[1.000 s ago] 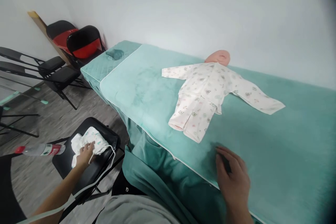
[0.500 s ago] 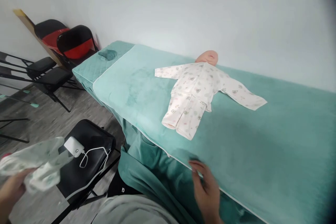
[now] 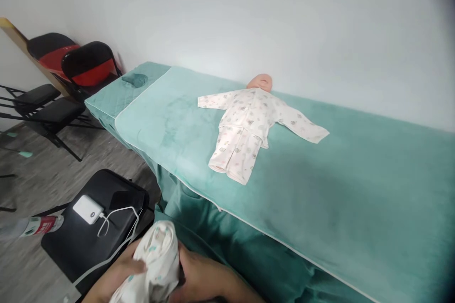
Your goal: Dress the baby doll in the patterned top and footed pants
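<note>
My left hand (image 3: pixel 122 270) and my right hand (image 3: pixel 202 274) are both closed on a bundled white baby garment (image 3: pixel 158 258) with a small green print, held low at the bottom of the view in front of the bed's near edge. On the green bed cover (image 3: pixel 355 189) a baby doll (image 3: pixel 261 80) lies on its back in a printed white top and trousers (image 3: pixel 245 125), arms spread, well beyond my hands.
A black folding chair (image 3: pixel 71 246) at lower left bears a white power bank (image 3: pixel 87 208) with a white cable. A plastic bottle (image 3: pixel 33 225) lies beside it. Several black and red folding chairs (image 3: pixel 85 64) stand by the far left wall.
My left hand lifted the garment off the black chair and brought it in front of me. My right hand left the bed and closed on the garment too. The view shifted right.
</note>
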